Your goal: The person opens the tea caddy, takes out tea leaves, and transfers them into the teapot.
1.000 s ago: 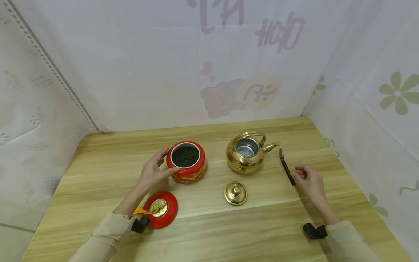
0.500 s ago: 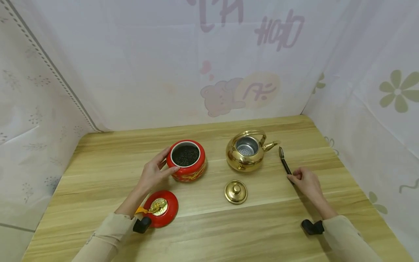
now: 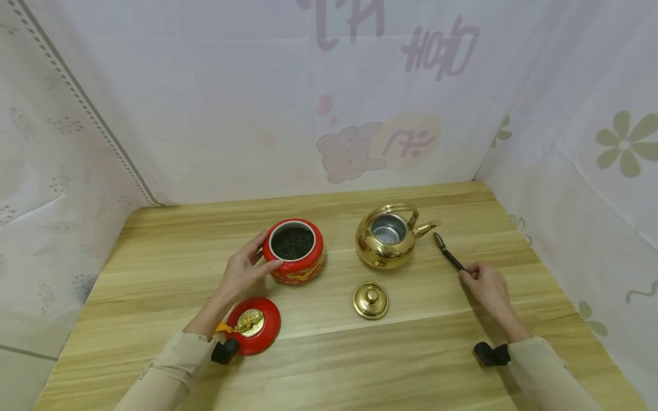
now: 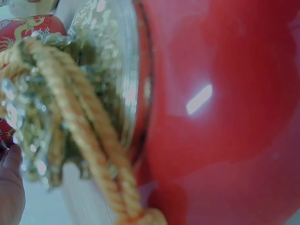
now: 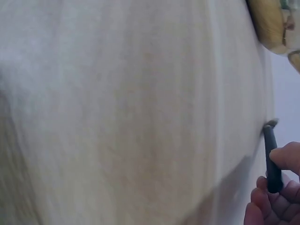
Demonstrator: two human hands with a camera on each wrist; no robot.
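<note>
My left hand (image 3: 244, 271) holds the side of a red porcelain jar (image 3: 300, 273), thumb at the front of its rim and fingers on its left. Dark loose tea leaves (image 3: 293, 242) show inside the jar. Close under the left forearm lies the red jar lid (image 3: 264, 337), with a gold knob and an orange cord (image 4: 75, 108) large in the left wrist view. On the right, my right hand (image 3: 487, 285) pinches a slim black-handled scoop (image 3: 452, 260) by its rear end. The scoop's brownish metal head points toward the teapot's spout; in the right wrist view its handle (image 5: 273, 159) sits between thumb and fingers.
A gold teapot (image 3: 382, 254) stands uncovered right of the jar, its metal strainer (image 3: 388, 231) visible and its arched handle raised over the opening. The gold teapot lid (image 3: 371, 301) lies in front of it. Printed cloth (image 3: 231, 114) walls the wooden table (image 3: 329, 365) behind and at both sides.
My right hand has come to the scoop's rear end and taken it between thumb and fingers; the scoop's head has swung left toward the spout. The left hand stays on the jar.
</note>
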